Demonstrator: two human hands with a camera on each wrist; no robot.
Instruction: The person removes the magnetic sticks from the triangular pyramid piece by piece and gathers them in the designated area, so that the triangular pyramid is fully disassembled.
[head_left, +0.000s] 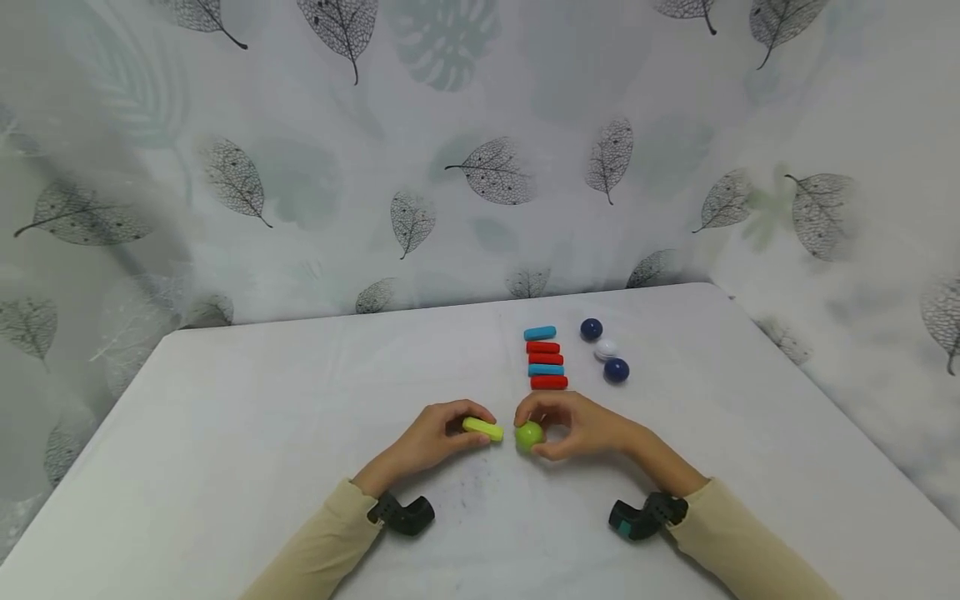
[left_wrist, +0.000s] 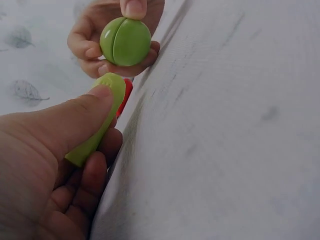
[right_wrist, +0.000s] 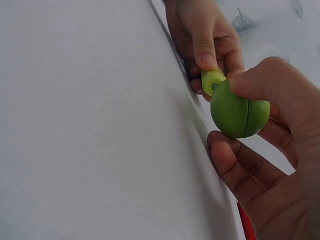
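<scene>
My left hand [head_left: 442,433] pinches a yellow-green stick-shaped piece [head_left: 483,429] between thumb and fingers. In the left wrist view this piece [left_wrist: 100,122] points toward the other hand. Just right of it, my right hand [head_left: 573,425] holds a green ball [head_left: 529,436] between thumb and fingertips. A groove runs round the ball [right_wrist: 240,112], as the right wrist view shows. One end of the stick piece [right_wrist: 213,82] has a small hole and faces the ball. Whether the two touch I cannot tell; the head view shows a small gap.
Beyond the right hand lies a column of red sticks [head_left: 549,382] and blue sticks [head_left: 546,370]. To its right sit two dark blue balls [head_left: 617,370] and a white ball [head_left: 606,350]. A white cloth covers the table [head_left: 262,433]; a leaf-patterned curtain [head_left: 465,233] hangs behind.
</scene>
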